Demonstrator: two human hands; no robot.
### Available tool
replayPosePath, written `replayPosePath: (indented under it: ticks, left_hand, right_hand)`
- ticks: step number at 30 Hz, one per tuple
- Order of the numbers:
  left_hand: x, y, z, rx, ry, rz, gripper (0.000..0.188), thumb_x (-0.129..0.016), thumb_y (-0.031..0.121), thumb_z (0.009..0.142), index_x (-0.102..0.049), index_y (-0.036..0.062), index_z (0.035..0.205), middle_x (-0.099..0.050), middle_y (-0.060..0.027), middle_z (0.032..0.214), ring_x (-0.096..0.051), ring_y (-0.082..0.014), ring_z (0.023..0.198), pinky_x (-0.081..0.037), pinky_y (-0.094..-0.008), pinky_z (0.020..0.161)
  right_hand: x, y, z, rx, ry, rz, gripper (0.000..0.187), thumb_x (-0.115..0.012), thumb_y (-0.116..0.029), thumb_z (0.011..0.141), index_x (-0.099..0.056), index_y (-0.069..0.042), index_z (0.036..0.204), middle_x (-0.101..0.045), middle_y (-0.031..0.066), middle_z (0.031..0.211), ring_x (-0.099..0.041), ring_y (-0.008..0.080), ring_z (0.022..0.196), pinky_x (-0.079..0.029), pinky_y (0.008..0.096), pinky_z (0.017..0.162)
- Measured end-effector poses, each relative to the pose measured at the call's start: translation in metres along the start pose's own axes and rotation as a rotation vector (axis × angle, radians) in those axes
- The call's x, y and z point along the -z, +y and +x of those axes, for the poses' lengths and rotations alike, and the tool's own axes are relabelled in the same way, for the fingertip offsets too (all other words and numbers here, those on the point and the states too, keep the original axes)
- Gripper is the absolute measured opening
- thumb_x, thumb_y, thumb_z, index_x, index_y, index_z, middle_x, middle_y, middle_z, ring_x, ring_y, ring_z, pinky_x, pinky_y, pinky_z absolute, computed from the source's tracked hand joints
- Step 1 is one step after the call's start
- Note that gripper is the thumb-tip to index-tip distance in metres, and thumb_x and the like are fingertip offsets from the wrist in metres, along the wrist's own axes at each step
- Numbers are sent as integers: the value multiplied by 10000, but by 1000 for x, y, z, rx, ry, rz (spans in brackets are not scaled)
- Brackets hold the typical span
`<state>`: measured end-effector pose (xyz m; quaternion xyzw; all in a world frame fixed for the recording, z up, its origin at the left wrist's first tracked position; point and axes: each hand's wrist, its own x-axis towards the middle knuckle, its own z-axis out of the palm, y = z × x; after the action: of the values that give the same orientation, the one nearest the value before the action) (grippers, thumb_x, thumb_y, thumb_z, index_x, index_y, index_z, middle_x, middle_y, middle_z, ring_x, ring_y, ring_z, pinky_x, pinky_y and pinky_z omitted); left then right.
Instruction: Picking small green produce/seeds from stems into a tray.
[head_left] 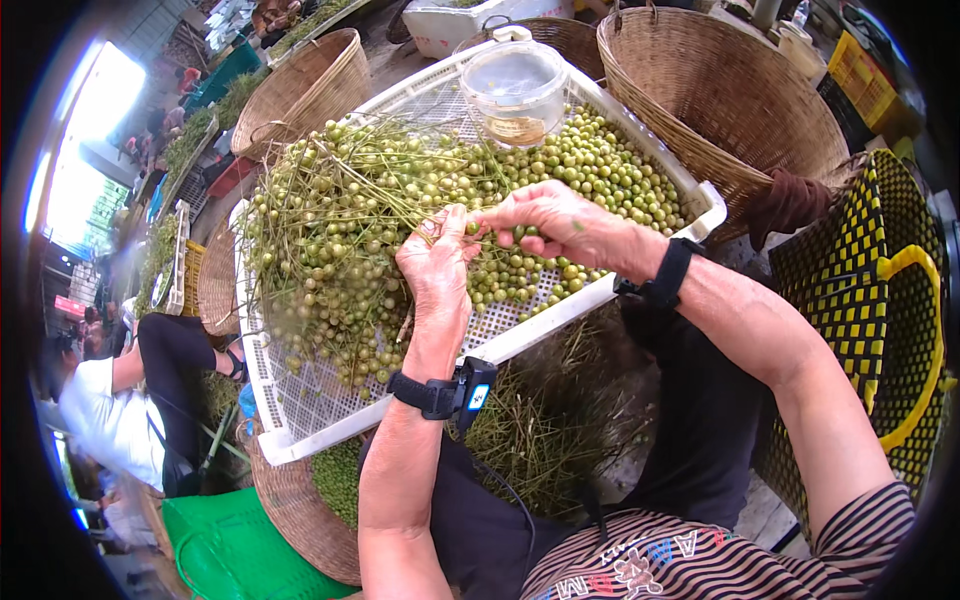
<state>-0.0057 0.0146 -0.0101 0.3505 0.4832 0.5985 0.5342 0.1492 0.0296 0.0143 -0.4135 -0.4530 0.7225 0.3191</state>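
Judged from how things lie, roughly midway through stripping small green fruits from their stalks. Resting across the lap, tilted, a large white perforated plastic tray (300, 420), bearing on its left half a tangled heap of stemmed fruit clusters (330, 230) not yet picked, and on its upper right a spread of loose green fruits (610, 170) already free of stalks. Below the tray, near the knees, a pile of bare discarded stems (545, 430), and beside it a shallow woven basket (300, 510) with more loose green fruits in it, so a fair share looks done, though the unpicked heap remains the bigger part of the tray. At the tray's far edge, a clear plastic tub (515, 85), upright, its contents hard to make out. Behind, two deep wicker baskets (720, 100); to the right, a yellow-and-black woven bag (870, 290). At the tray's middle, left hand (437, 275) and right hand (560, 225) meeting over the clusters, both wearing dark wrist straps. Left fingers (450, 225) drawn narrow, pinched around a thin stalk of the cluster. Right fingers (500, 225) also closed small, nipping what appears to be a single fruit (472, 228) at the stalk's end, just beside the left thumb.
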Motion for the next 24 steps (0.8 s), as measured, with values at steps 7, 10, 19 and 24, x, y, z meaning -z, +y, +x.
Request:
replayPosePath:
  ticks: [7,10,19,24]
  left_hand:
    - [-5,-15,7,-123,-36,-117,78,-563,49,831,-605,-15,822,-618,-72,707,-543,-103,543,-413,-210,472]
    - [-15,-12,3,-155,-92,-111,83,-550,30,832,-596,-39,834,-601,-69,684,-518,-102,512,-393,-212,458]
    - [-2,2,8,63,97,-190,122,-571,88,827,-587,-2,907,-625,-90,742,-614,-153,650,-489,-206,552]
    - [10,14,-15,174,-93,76,162,-548,160,859,-585,21,934,-624,-58,764,-611,-135,700,-474,-234,575]
  right_hand:
    - [-4,6,5,-22,-19,17,213,-646,-253,791,-591,-61,715,-531,-35,616,-385,17,422,-272,158,355]
    - [-4,5,3,-22,-22,100,243,-632,-263,800,-593,-62,669,-512,-36,584,-379,27,425,-266,173,365]
    - [-1,-12,2,-60,-52,237,108,-593,-151,793,-595,-43,784,-543,-18,628,-377,25,382,-256,148,315]
    - [67,-83,75,664,101,-857,149,-568,-185,811,-586,-46,862,-581,0,677,-392,28,413,-277,161,355]
